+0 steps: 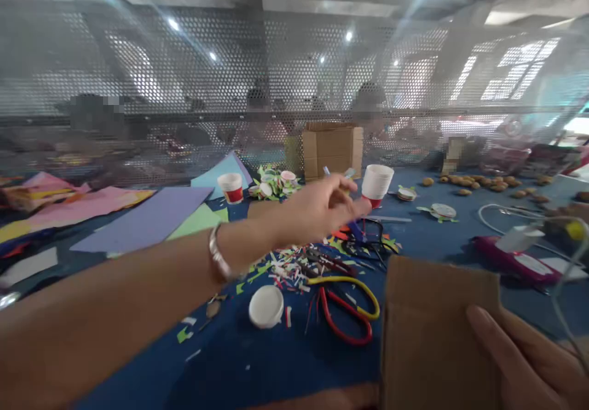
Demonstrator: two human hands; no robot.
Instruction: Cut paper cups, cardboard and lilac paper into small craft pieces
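Observation:
My left hand [329, 207], on an arm wearing a silver bracelet [218, 253], reaches over the table, slightly blurred. Its fingers are partly curled and apart, with nothing plainly held. The fingertips are right beside a stack of white and red paper cups [377, 181]; contact cannot be told. Below this hand lie blue and black scissors handles [368, 232] and paper scraps [288, 266]. My right hand [529, 361] grips a brown cardboard piece [437, 330], thumb on its face. Left of the cardboard are red-and-yellow-handled scissors [347, 333] and a white round lid-like disc [266, 306].
Another paper cup [230, 188] stands near coloured sheets [142, 216] and a pile of green-and-white paper pieces [276, 183]. An open cardboard box [332, 152] is at the back. Walnut-like pieces [497, 183], a magenta device [515, 259] and a white cable [559, 299] lie right.

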